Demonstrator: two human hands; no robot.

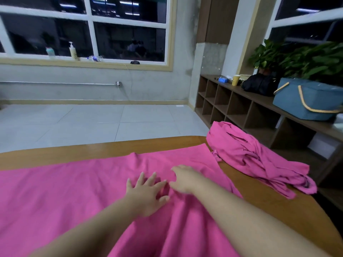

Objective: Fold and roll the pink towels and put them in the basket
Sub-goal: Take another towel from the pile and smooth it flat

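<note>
A large pink towel (65, 191) lies spread over the wooden table (92, 149), with wrinkles near its middle. My left hand (146, 195) lies flat on it with fingers spread. My right hand (185, 179), blurred, lies on the towel just right of the left hand, fingers pointing left and apparently flat. A heap of crumpled pink towels (256, 158) sits at the table's right corner. The blue basket (306, 101) with yellow handles stands on the shelf at the right.
A brown cubby shelf (232, 106) runs along the right wall, carrying a black bag (259, 84), a yellow cup (236, 80) and green plants (300, 58). Tiled floor (92, 123) lies beyond the table, under a window with bottles on the sill.
</note>
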